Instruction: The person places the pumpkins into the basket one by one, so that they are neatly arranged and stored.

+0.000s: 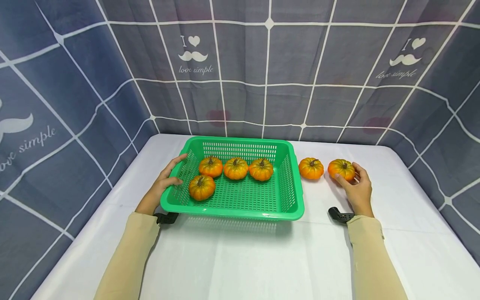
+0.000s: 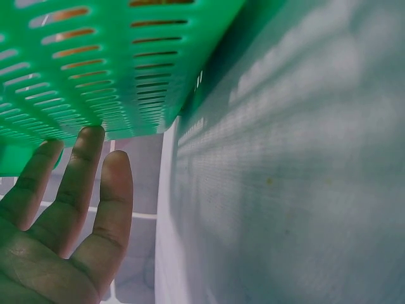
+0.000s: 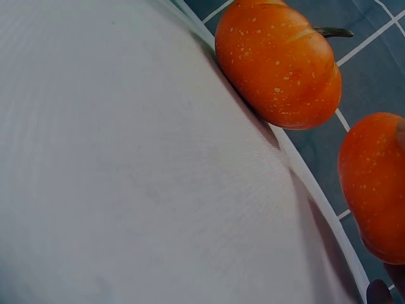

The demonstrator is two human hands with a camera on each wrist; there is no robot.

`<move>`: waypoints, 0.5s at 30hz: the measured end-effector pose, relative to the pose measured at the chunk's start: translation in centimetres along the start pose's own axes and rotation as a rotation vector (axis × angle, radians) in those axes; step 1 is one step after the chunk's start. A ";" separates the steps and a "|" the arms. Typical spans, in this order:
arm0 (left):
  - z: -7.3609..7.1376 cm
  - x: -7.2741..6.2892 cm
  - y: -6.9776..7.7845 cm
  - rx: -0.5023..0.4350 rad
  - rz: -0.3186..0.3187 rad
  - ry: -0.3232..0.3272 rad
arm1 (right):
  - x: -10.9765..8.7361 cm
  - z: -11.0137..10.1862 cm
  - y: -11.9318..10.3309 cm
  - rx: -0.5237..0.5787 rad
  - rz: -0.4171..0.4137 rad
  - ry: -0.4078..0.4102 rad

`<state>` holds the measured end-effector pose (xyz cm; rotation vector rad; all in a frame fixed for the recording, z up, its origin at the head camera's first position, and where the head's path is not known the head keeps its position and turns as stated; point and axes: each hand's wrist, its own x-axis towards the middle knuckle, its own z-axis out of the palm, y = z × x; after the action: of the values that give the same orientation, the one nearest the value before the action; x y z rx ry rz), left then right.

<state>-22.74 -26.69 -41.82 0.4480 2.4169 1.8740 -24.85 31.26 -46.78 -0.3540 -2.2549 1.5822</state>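
Observation:
At the left end of a green plastic basket (image 1: pixel 232 213), my left hand (image 1: pixel 162 185) grips the rim, thumb and forefinger over it. Three of its fingers (image 2: pixel 81 166) reach along the slotted outer wall in the left wrist view. Inside the basket lie several small orange pumpkins (image 1: pixel 236 168), grouped at the back and left. My right hand (image 1: pixel 358 191) holds another small pumpkin (image 1: pixel 341 169) between thumb and fingers, with a gap and shadow under it in the right wrist view. Left of that one, a loose pumpkin (image 3: pixel 278 66) sits on the table beside the basket.
A white cloth covers the table (image 1: pixel 240 262). Grey-blue checked curtains (image 1: pixel 240 62) with white lines hang behind it and along both sides. Dark wrist devices (image 1: pixel 340 215) are strapped at both wrists.

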 end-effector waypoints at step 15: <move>0.1 -0.1 -0.4 -0.087 -0.010 -0.012 | 0.2 0.4 -0.2 0.169 -0.137 0.116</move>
<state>-22.69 -26.75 -42.20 0.4395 2.3143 1.9576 -25.19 30.92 -46.69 -0.2332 -1.9977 1.6231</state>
